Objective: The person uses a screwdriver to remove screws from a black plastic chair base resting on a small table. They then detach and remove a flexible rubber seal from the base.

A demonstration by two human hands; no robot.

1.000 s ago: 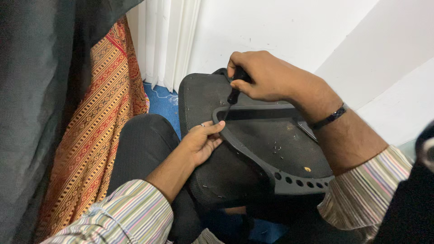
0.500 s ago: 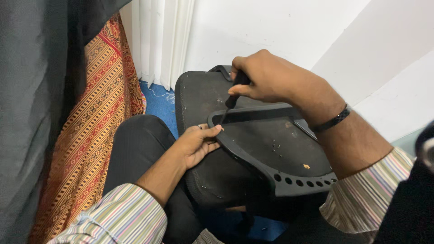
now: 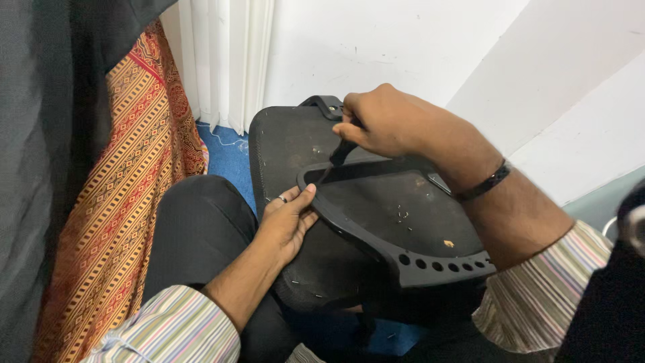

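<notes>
Black fabric-covered chair seat [image 3: 295, 202] propped on the lap, underside up, black plastic frame [image 3: 396, 222] at its right edge. Right hand [image 3: 390, 121] fisted around a black screwdriver [image 3: 339, 153]; left hand [image 3: 285, 218] half-curled, thumb against the frame's rim. Probably stiff, bulky; best gripped along the rim.

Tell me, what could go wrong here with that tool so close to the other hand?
The thin tool tip is wedged at the curved black plastic frame close to the left hand's thumb; a slip could jab it. Loose metal staples lying on the black seat panel might prick the person's left hand or right hand.
</notes>
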